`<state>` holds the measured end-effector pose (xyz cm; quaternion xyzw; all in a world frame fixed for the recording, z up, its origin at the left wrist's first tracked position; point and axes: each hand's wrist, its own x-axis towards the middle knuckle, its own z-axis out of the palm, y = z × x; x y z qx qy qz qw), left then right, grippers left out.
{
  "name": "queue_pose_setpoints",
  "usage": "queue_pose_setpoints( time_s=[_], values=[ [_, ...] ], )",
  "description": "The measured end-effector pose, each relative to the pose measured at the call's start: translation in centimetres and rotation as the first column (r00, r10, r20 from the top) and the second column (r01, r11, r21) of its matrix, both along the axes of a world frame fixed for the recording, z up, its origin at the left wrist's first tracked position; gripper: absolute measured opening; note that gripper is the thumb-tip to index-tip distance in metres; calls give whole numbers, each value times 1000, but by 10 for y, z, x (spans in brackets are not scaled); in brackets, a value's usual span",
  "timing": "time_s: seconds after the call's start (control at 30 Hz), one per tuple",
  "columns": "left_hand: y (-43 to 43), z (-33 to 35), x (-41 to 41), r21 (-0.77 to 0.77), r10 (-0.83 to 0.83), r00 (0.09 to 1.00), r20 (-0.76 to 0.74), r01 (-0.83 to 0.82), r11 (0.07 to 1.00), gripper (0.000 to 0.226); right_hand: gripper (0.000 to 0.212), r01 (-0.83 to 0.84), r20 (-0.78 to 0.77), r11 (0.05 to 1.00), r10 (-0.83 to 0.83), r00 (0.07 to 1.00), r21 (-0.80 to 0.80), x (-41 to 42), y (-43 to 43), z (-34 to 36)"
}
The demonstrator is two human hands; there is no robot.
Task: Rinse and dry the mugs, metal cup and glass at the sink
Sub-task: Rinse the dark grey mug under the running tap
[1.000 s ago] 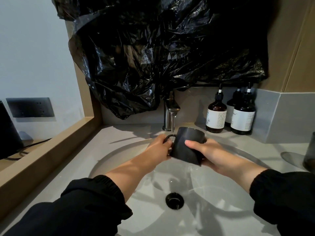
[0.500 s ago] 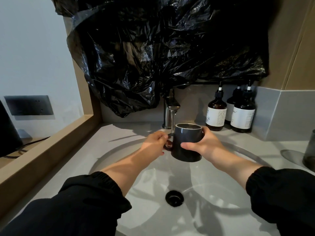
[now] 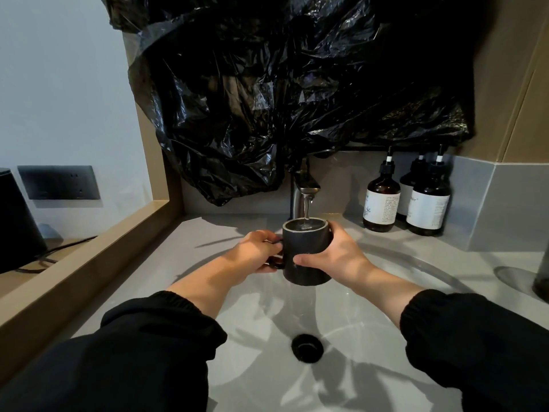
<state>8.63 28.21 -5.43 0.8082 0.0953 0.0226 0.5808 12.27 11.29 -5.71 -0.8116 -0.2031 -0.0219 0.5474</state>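
A black mug point(image 3: 306, 248) stands upright in the air over the white sink basin point(image 3: 416, 272), directly under the faucet point(image 3: 304, 185). A stream of water falls from the spout into the mug's open top. My left hand point(image 3: 252, 254) grips the mug's handle on its left side. My right hand point(image 3: 335, 257) wraps around the mug's body from the right, thumb across the front. A dark glass point(image 3: 542, 272) shows only partly at the right edge, on the counter.
Three brown pump bottles point(image 3: 383, 200) stand on the counter right of the faucet. Crumpled black plastic point(image 3: 282, 93) hangs over the wall above the faucet. The drain point(image 3: 307, 348) sits in the basin below the mug. A wooden ledge point(image 3: 89, 254) borders the left side.
The mug, tilted a second ago, has been turned upright and moved under the spout. Water now runs into it. Both hands kept their grip.
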Motion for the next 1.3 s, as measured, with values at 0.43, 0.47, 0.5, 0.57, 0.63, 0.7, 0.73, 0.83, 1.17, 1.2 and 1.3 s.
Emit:
queue_pose_setpoints(
  time_s=[0.43, 0.47, 0.5, 0.57, 0.63, 0.7, 0.73, 0.83, 1.17, 1.2, 1.3],
  values=[
    [-30, -5, 1, -159, 126, 992, -26, -128, 979, 28, 63, -227, -448, 956, 288, 846, 186, -2, -43, 3],
    [-29, -4, 0, -189, 146, 988, -44, -151, 970, 27, 71, -272, -433, 945, 326, 840, 184, 0, -45, 4],
    [-27, -3, 0, -211, 160, 985, -58, -169, 963, 27, 79, -304, -409, 941, 339, 847, 149, 1, -46, 4],
    [-24, -2, -2, -245, 161, 984, -83, -176, 953, 27, 87, -321, -342, 947, 309, 888, 21, 3, -46, 7],
    [-21, -2, -3, -289, 133, 986, -105, -158, 944, 28, 77, -269, -298, 963, 256, 920, -3, 6, -41, 6],
    [-19, 0, -6, -370, 83, 988, -133, -127, 920, 30, 56, -193, -320, 978, 210, 924, 84, 9, -37, 3],
    [-18, 2, -7, -397, 53, 989, -139, -104, 912, 32, 49, -170, -359, 977, 205, 910, 126, 9, -36, 1],
    [-10, 2, -3, -320, -9, 995, -98, -23, 947, 34, 42, -123, -487, 974, 203, 849, 191, 6, -36, 1],
    [7, 5, -3, -136, -282, 958, 49, 287, 948, 20, 61, 16, -764, 990, 99, 638, 141, 14, -41, 9],
    [10, 6, -4, -149, -301, 953, 41, 304, 941, 21, 66, -2, -772, 991, 103, 628, 131, 15, -39, 9],
    [19, 10, -8, -123, -377, 926, -12, 373, 920, 20, 61, -42, -759, 992, 118, 640, 119, 18, -31, 10]
  ],
)
